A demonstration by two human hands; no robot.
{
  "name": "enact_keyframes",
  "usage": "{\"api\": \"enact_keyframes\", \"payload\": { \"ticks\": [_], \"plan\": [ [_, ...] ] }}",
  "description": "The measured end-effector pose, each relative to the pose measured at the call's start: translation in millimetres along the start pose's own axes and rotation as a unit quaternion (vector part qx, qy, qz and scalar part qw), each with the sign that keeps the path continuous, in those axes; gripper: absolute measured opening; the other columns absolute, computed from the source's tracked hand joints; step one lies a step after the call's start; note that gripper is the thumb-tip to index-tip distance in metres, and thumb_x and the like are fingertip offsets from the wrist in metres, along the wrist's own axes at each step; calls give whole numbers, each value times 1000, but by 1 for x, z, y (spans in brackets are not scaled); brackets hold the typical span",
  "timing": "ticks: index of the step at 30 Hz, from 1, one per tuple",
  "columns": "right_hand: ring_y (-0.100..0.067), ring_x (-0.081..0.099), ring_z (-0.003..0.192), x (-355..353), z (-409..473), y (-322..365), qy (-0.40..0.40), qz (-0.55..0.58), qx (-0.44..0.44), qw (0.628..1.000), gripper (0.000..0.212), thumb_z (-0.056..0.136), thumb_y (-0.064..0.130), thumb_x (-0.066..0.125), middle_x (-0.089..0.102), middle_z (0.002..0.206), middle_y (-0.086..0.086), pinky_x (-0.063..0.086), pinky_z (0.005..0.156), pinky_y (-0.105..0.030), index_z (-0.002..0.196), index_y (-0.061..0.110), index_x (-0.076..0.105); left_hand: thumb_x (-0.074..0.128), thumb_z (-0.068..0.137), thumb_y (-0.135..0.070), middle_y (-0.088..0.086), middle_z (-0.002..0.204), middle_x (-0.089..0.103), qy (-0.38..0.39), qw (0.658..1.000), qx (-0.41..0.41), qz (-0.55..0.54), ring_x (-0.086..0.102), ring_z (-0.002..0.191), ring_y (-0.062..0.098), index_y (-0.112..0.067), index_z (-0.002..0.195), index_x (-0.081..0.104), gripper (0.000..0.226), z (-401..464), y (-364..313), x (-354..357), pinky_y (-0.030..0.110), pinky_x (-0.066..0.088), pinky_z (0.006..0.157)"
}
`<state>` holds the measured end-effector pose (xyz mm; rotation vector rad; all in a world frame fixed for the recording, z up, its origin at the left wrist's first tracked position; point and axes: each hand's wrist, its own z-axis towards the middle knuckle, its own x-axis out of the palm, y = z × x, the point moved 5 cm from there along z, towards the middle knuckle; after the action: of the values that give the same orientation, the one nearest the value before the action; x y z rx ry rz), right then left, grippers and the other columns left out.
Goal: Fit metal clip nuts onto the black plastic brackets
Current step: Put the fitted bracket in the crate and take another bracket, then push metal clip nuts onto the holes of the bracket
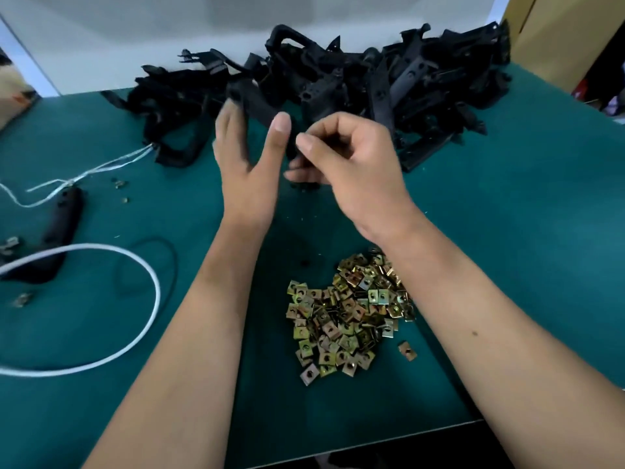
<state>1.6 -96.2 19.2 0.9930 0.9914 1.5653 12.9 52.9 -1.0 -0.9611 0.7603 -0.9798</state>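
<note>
The left hand (248, 157) is raised above the worktop with its fingers wrapped around one long black plastic bracket (257, 108), thumb up and pressed against the bracket's near face. The right hand (351, 157) meets it from the right, its thumb and forefinger pinched together at the bracket's lower end; whatever sits between those fingertips is too small and hidden to make out, so I cannot tell whether a clip nut is in the pinch. Both forearms are bare and reach in from the bottom edge.

Directly below the wrists, on the dark green worktop (507, 231), lies a loose heap of small square brass-coloured metal clip nuts (345, 316), partly under the right forearm. One single clip nut (407, 351) lies apart, just right of the heap.

Behind the hands, along the far edge, a large tangled pile of black plastic brackets (355, 79) spreads across most of the worktop's width.

To the left lie a separate black plastic bracket (64, 218), a white cord loop (148, 289), a thin black ring-shaped cord (169, 252) and a strand of pale twine (84, 172) leading toward the pile. A few stray clip nuts (121, 184) sit near the twine.
</note>
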Motion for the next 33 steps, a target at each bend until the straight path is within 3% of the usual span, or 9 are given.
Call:
{"api": "enact_keyframes", "payload": {
  "ticks": [4,7,9,12,15,20,24,29,33],
  "plan": [
    [-22,72,70,6,-1,0,105,87,64,989,6,98,0,64,66,75,-8,60,66,-29,92,-1,64,64,97,-48,-1,112,62,-23,990,138,-7,57,104,7,-10,123,48,49,-3,-23,-11,27,47,95],
    [-25,71,67,4,-3,-11,110,32,85,990,7,96,4,68,69,77,-12,59,61,-31,93,2,63,67,94,-51,-15,89,60,-31,987,149,43,58,81,2,-9,114,48,50,1,-22,-17,27,49,77],
    [-22,70,64,-1,-5,-22,154,-135,76,976,14,93,14,76,71,73,-7,56,59,-31,89,8,64,68,88,-62,-18,87,61,-55,981,126,139,60,82,1,-10,114,52,60,7,-14,-24,22,47,74],
    [-3,65,70,6,-17,-33,330,-371,38,867,16,81,32,86,71,73,11,49,66,-20,78,23,73,63,78,-77,-8,92,66,-14,952,16,306,63,90,18,-16,102,60,65,16,14,-28,33,49,77],
    [1,67,84,15,-28,-34,431,-356,64,826,20,76,44,87,73,87,20,51,75,-17,89,32,78,60,78,-80,1,92,68,57,918,-46,391,63,88,28,-19,92,62,63,14,33,-21,38,50,73],
    [4,51,103,14,-37,-39,484,-398,52,778,24,71,53,87,58,95,25,46,89,-24,89,42,74,59,79,-79,3,99,68,66,896,-15,439,63,90,30,-20,96,62,62,12,31,-12,36,44,70],
    [-1,63,87,7,-34,-36,462,-362,71,807,13,80,36,86,66,88,21,47,74,-18,81,33,73,59,79,-79,0,93,67,69,904,2,421,62,85,27,-20,92,63,61,9,30,-11,37,47,69],
    [-6,60,71,-13,-18,-30,304,-233,56,922,11,88,15,81,70,80,-1,48,71,-24,90,7,72,47,93,-72,1,74,63,84,934,28,347,60,75,27,-10,81,61,65,7,26,-9,39,46,65],
    [-13,57,64,-32,-9,-34,183,-124,93,971,10,87,3,78,70,76,-8,47,57,-25,93,2,70,40,101,-64,2,67,58,86,943,40,319,57,70,28,-8,75,57,65,5,22,-8,37,37,61]
  ]
}}
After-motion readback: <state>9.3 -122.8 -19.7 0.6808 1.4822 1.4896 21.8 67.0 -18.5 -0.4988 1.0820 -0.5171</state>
